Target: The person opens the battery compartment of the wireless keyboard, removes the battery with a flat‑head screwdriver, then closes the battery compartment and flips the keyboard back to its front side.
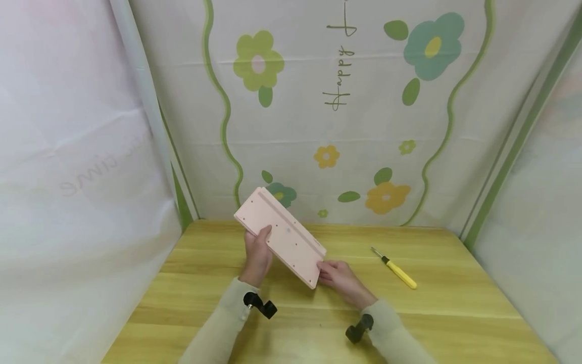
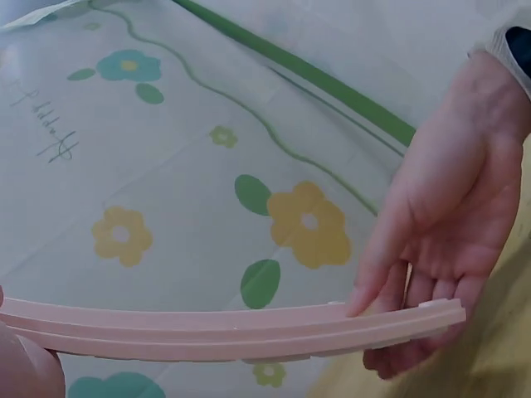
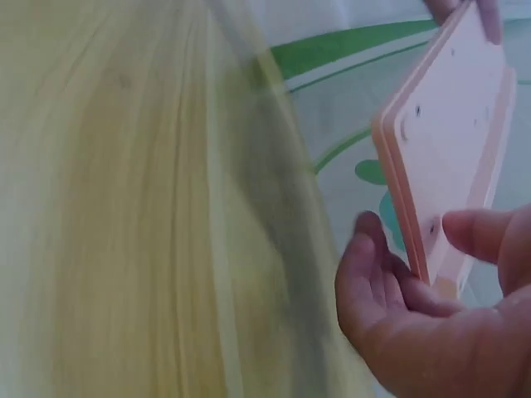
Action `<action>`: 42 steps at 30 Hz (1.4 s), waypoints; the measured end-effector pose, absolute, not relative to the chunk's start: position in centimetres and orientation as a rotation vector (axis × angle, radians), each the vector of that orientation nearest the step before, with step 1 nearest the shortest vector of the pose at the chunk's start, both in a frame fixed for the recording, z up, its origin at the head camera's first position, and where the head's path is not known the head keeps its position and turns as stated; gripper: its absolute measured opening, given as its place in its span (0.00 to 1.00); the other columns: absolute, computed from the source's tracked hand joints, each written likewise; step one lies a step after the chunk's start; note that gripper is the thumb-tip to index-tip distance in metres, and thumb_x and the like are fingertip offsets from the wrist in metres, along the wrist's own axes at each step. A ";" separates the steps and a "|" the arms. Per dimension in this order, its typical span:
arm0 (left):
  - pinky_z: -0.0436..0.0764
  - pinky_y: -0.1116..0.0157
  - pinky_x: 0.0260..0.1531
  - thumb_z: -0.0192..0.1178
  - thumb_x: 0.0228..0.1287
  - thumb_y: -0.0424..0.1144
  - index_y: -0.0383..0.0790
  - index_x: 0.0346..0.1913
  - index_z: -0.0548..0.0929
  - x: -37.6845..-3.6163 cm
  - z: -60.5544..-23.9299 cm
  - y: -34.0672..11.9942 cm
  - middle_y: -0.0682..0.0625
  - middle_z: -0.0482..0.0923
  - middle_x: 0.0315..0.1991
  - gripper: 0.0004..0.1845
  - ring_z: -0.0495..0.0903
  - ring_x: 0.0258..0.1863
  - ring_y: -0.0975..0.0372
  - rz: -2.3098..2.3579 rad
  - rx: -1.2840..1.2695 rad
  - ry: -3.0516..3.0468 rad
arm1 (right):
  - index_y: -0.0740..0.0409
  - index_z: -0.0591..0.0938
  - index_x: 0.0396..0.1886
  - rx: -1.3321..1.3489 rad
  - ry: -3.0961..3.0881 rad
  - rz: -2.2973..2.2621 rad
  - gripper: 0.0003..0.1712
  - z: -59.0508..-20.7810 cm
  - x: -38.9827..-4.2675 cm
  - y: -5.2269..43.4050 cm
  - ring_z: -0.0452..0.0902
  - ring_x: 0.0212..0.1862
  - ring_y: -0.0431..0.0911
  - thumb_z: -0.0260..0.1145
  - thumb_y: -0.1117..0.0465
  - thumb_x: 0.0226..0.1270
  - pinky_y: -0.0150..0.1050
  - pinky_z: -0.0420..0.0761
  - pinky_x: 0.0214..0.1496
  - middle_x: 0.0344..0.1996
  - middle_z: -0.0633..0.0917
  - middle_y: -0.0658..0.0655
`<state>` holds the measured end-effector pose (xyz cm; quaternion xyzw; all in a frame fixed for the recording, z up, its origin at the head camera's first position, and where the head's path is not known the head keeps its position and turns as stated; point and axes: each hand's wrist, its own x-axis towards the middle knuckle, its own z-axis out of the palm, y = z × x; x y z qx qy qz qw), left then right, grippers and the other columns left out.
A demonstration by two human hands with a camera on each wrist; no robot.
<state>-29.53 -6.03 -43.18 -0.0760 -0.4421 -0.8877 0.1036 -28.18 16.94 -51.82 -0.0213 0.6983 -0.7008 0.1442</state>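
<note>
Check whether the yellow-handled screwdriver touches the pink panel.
Apart. The head view shows the screwdriver lying on the table, bare wood between it and the pink panel.

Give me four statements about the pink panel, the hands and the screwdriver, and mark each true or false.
1. Both hands hold the pink panel. True.
2. The yellow-handled screwdriver is in the right hand. False: it lies on the wooden table, apart from that hand.
3. The panel lies flat on the table. False: it is lifted and tilted.
4. The left hand grips the panel's long edge, thumb on its face. True.
</note>
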 end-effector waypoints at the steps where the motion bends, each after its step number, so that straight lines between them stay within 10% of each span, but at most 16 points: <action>1: 0.78 0.61 0.62 0.46 0.68 0.26 0.38 0.69 0.59 -29.5 -43.3 -6.1 0.40 0.66 0.68 0.27 0.69 0.68 0.49 -2.637 -0.214 -1.268 | 0.77 0.71 0.59 -0.040 1.990 -2.051 0.30 -51.8 -28.2 16.8 0.82 0.53 0.49 0.57 0.53 0.74 0.45 0.81 0.62 0.54 0.81 0.67; 9: 0.76 0.67 0.63 0.49 0.70 0.27 0.35 0.70 0.59 -29.7 -44.3 -8.3 0.42 0.64 0.69 0.27 0.68 0.69 0.55 -2.680 -0.168 -1.263 | 0.76 0.71 0.60 0.082 1.920 -2.193 0.28 -51.5 -28.6 18.6 0.82 0.49 0.45 0.58 0.56 0.72 0.43 0.82 0.59 0.49 0.82 0.62; 16: 0.85 0.68 0.48 0.58 0.67 0.32 0.31 0.64 0.70 -29.9 -45.4 -12.0 0.37 0.73 0.61 0.24 0.83 0.50 0.59 -2.555 -0.067 -1.751 | 0.74 0.69 0.63 0.105 1.929 -2.188 0.28 -50.3 -29.2 22.8 0.81 0.47 0.42 0.59 0.57 0.72 0.37 0.83 0.51 0.45 0.84 0.55; 26: 0.85 0.65 0.42 0.67 0.61 0.38 0.38 0.48 0.80 -30.6 -49.0 -14.7 0.45 0.83 0.42 0.14 0.82 0.41 0.60 -1.872 -0.080 -2.588 | 0.75 0.66 0.65 0.049 2.101 -1.973 0.31 -49.9 -29.3 25.4 0.77 0.56 0.43 0.59 0.58 0.72 0.39 0.79 0.63 0.62 0.74 0.68; 42: 0.83 0.66 0.36 0.68 0.59 0.41 0.39 0.44 0.81 -31.2 -50.9 -14.0 0.46 0.81 0.40 0.14 0.79 0.39 0.60 -1.530 -0.095 -2.774 | 0.69 0.81 0.49 0.180 2.540 -1.661 0.18 -51.4 -29.3 24.7 0.81 0.41 0.44 0.64 0.58 0.68 0.35 0.86 0.40 0.44 0.84 0.63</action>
